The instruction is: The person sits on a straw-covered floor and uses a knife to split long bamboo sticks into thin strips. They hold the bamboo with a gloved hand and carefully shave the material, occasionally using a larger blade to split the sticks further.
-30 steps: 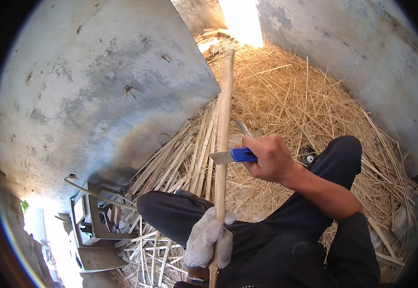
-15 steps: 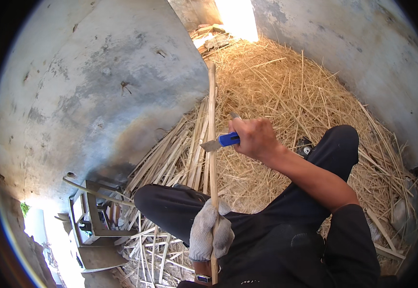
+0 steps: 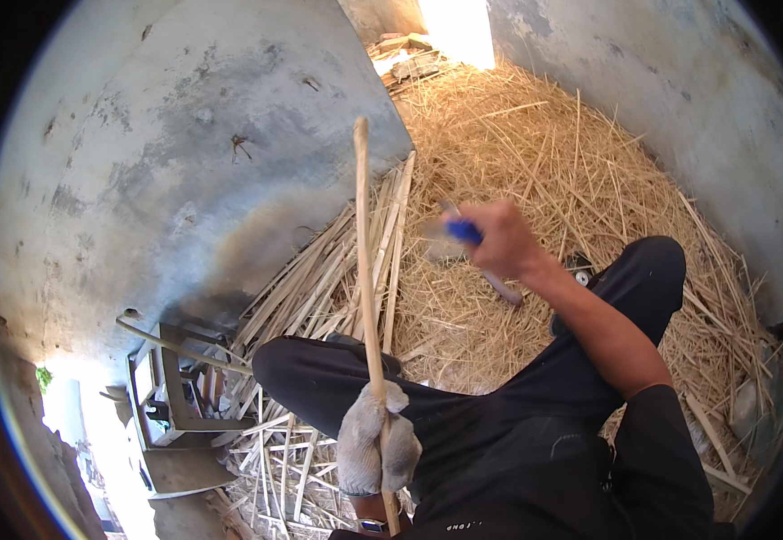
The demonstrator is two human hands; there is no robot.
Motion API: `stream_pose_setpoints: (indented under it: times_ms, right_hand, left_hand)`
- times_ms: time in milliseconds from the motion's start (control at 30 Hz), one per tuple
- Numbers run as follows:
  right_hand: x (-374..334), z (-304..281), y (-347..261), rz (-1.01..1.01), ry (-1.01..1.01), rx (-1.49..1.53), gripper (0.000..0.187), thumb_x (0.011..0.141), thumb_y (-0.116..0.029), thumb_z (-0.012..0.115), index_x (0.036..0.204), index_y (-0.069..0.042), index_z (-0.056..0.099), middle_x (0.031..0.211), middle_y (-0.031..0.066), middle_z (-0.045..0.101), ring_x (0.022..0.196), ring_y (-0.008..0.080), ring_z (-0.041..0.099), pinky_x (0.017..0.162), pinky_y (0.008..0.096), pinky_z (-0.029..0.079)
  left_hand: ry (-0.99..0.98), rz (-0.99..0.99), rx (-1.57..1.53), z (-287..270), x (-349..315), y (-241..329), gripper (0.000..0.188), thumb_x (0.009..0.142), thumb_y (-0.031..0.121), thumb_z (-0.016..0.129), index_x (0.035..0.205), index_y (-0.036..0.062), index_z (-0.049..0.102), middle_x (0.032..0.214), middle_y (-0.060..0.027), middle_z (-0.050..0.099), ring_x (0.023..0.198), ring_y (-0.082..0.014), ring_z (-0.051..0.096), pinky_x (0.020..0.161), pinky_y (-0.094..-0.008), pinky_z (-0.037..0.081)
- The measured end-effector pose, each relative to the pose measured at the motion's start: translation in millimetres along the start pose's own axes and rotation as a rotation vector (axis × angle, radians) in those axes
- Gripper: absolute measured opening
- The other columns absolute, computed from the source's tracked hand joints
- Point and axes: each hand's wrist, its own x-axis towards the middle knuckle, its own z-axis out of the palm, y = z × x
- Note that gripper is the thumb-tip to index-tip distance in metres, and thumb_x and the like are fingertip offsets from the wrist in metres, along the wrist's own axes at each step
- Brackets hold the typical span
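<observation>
My left hand [image 3: 400, 454], in a pale knitted glove, is wrapped round the lower part of a long, slim wooden stick [image 3: 366, 261]. The stick stands lengthwise in front of me, its top leaning slightly left, its lower end passing beneath the glove toward my body. My bare right hand [image 3: 510, 238] is closed round a knife [image 3: 465, 230] with a blue handle part. Its blade is smeared by motion and points left, apart from the stick. A short curved brownish piece [image 3: 503, 288] shows just below that hand; I cannot make out what it is.
Straw-like shavings [image 3: 544, 153] cover the floor ahead and to the right. Long wooden strips [image 3: 315, 292] lie at the left against a stained wall [image 3: 184, 153]. A box-like wooden rack [image 3: 184, 423] stands at the lower left. My bent knees [image 3: 652, 261] flank the work.
The knife, earlier across the stick, has moved right and slightly up, away from it with my right hand. The stick's top has swung left, and my left hand has shifted slightly left.
</observation>
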Motion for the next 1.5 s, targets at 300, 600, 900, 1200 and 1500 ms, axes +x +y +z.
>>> stream_pose_setpoints:
  times_ms: [300, 600, 900, 1200, 1500]
  right_hand:
    - [-10, 8, -42, -0.182, -0.123, 0.169, 0.021, 0.083, -0.01, 0.065, 0.066, -0.006, 0.053, 0.052, 0.0105, 0.054, 0.043, 0.0272, 0.058, 0.044, 0.0394, 0.043]
    - [-11, 15, -43, -0.068, -0.07, -0.029, 0.007, 0.076, -0.01, 0.066, 0.073, -0.006, 0.062, 0.055, 0.0084, 0.06, 0.045, 0.0244, 0.06, 0.046, 0.0374, 0.046]
    - [0, 28, -25, -0.007, 0.001, -0.162, 0.022, 0.081, -0.015, 0.064, 0.061, -0.006, 0.057, 0.049, 0.0098, 0.057, 0.041, 0.0214, 0.059, 0.042, 0.0372, 0.046]
    - [53, -58, 30, 0.484, 0.059, -0.128, 0.031, 0.097, -0.019, 0.055, 0.072, -0.003, 0.063, 0.054, 0.0042, 0.054, 0.041, 0.011, 0.045, 0.039, 0.0313, 0.036]
    - [-11, 0, -49, 0.066, -0.201, 0.06, 0.007, 0.075, -0.009, 0.066, 0.081, -0.006, 0.068, 0.062, 0.0152, 0.064, 0.056, 0.0328, 0.065, 0.053, 0.0412, 0.051]
  left_hand:
    - [0.021, -0.069, 0.231, 18, 5, -2, 0.036, 0.098, 0.032, 0.057, 0.11, -0.0014, 0.054, 0.045, -0.0039, 0.043, 0.029, -0.0125, 0.037, 0.029, -0.0252, 0.028]
    - [-0.035, -0.029, 0.052, 11, 11, -8, 0.038, 0.099, 0.034, 0.056, 0.113, -0.0016, 0.051, 0.043, -0.0018, 0.04, 0.026, -0.0113, 0.033, 0.026, -0.024, 0.025]
    - [-0.056, -0.034, -0.009, 9, 16, -13, 0.035, 0.103, 0.031, 0.05, 0.113, -0.0018, 0.05, 0.042, -0.0002, 0.037, 0.026, -0.0103, 0.031, 0.026, -0.0245, 0.025]
    - [-0.015, 0.066, -0.078, -17, 4, -3, 0.032, 0.102, 0.031, 0.05, 0.112, -0.0001, 0.052, 0.042, 0.0, 0.038, 0.026, -0.0106, 0.032, 0.026, -0.0251, 0.024]
    - [-0.028, -0.035, 0.051, 11, 8, -8, 0.035, 0.099, 0.032, 0.055, 0.112, -0.0005, 0.052, 0.042, -0.0019, 0.04, 0.026, -0.0111, 0.032, 0.027, -0.0247, 0.025]
